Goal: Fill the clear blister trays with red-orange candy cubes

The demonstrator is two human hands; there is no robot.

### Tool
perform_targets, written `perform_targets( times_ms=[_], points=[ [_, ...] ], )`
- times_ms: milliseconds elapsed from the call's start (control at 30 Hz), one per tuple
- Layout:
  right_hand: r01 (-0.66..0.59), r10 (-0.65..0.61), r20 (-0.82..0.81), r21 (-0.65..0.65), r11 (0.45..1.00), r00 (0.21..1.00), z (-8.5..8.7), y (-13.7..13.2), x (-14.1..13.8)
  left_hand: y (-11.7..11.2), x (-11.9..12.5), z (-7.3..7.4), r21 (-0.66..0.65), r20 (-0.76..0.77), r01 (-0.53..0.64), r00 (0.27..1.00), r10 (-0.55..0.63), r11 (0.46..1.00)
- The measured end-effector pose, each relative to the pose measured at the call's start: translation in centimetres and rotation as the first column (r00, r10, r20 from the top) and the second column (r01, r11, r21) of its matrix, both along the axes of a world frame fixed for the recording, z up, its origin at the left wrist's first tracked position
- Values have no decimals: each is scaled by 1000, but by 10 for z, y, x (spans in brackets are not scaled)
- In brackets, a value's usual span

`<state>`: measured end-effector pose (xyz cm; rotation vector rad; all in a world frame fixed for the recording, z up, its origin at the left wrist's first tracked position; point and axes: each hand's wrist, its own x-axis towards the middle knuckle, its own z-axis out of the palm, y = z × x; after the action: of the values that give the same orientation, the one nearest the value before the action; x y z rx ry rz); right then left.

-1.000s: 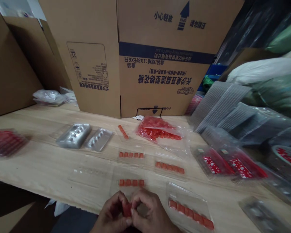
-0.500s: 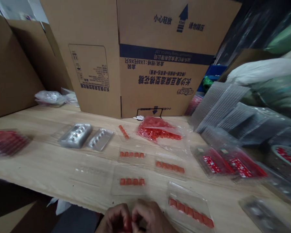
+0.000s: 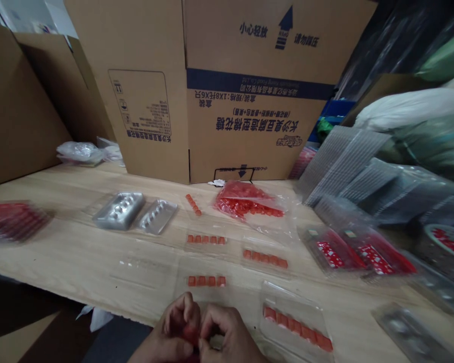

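Note:
My left hand [image 3: 174,325] is closed around a small red piece [image 3: 190,334], blurred and mostly covered by the fingers. Pressed close beside it, my right hand [image 3: 225,330] pinches at the same piece with thumb and forefinger. Just beyond my fingers lies a clear plastic tray with a row of separate red blocks [image 3: 206,281]. To the right of my hands, another clear tray [image 3: 318,308] carries a longer row of red blocks [image 3: 298,328]. Farther back, more rows [image 3: 206,240] rest on clear trays, near an open clear bag of red pieces [image 3: 245,201].
A large cardboard box [image 3: 249,141] stands at the back. Silvery moulded trays [image 3: 119,210] lie left of centre, with stacked red packs [image 3: 13,222] at far left. On the right are red-and-white packets [image 3: 330,254] in trays and leaning clear trays [image 3: 344,161].
Both hands have risen slightly into view and come nearer the closest row of blocks. My left hand has turned, showing more of the red piece. The laid-out trays stay put.

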<state>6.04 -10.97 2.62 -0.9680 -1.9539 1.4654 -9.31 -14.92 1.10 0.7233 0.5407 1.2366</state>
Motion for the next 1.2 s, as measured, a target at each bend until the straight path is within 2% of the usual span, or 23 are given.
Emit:
perform_targets(
  times_ms=[67, 133, 167, 233, 333, 400, 467, 533, 633, 733, 800, 900, 1000, 1100, 1200],
  points=[
    [4, -4, -30, -8, 1000, 1000, 0, 1, 0, 1, -5, 5, -27, -222, -14, 975, 8, 1000],
    [-10, 10, -67, 4, 1000, 998, 2, 2, 1, 1, -10, 9, -43, -443, -36, 897, 13, 998],
    [-31, 32, -75, 9, 999, 997, 5, 3, 2, 1, -12, 11, -54, -494, -43, 869, 11, 998],
    [-56, 56, -68, 3, 998, 996, 10, 3, 4, -1, -14, 12, -103, -436, 2, 899, -47, 995],
    [-70, 70, -46, 0, 998, 996, 14, 4, 6, -6, -12, 8, -186, -115, 153, 977, -177, 970],
    [-64, 65, -42, 15, 998, 997, 14, 6, 6, -7, -9, 4, -209, -38, 192, 978, -204, 959],
    [-48, 49, -52, 4, 999, 997, 12, 9, 5, -7, -7, -1, -185, -136, 123, 979, -149, 975],
    [-8, 6, -44, -40, 999, 999, 9, 11, 2, -6, -6, -7, -112, -252, 14, 967, -42, 994],
    [13, -18, -37, -131, 991, 999, 7, 14, -4, -5, -6, -16, -20, -314, -116, 944, 104, 993],
    [-5, -15, -80, -240, 971, 997, 8, 14, -11, -6, -4, -21, -12, -257, -151, 956, 143, 989],
    [-8, -17, -92, -260, 966, 996, 8, 13, -14, -7, -3, -21, -11, -184, -173, 969, 168, 985],
    [-17, 1, -72, -220, 975, 997, 8, 11, -16, -10, -4, -16, -86, -93, -173, 982, 165, 981],
    [-31, 26, -37, -157, 987, 999, 8, 12, -14, -12, -6, -15, -181, -137, -161, 981, 137, 970],
    [-23, 20, -20, -143, 989, 1000, 11, 13, -14, -10, -9, -19, -77, -229, -167, 962, 146, 983],
    [2, -10, -35, -205, 979, 999, 11, 14, -16, -6, -12, -26, 96, -282, -216, 930, 235, 972]
  ],
)
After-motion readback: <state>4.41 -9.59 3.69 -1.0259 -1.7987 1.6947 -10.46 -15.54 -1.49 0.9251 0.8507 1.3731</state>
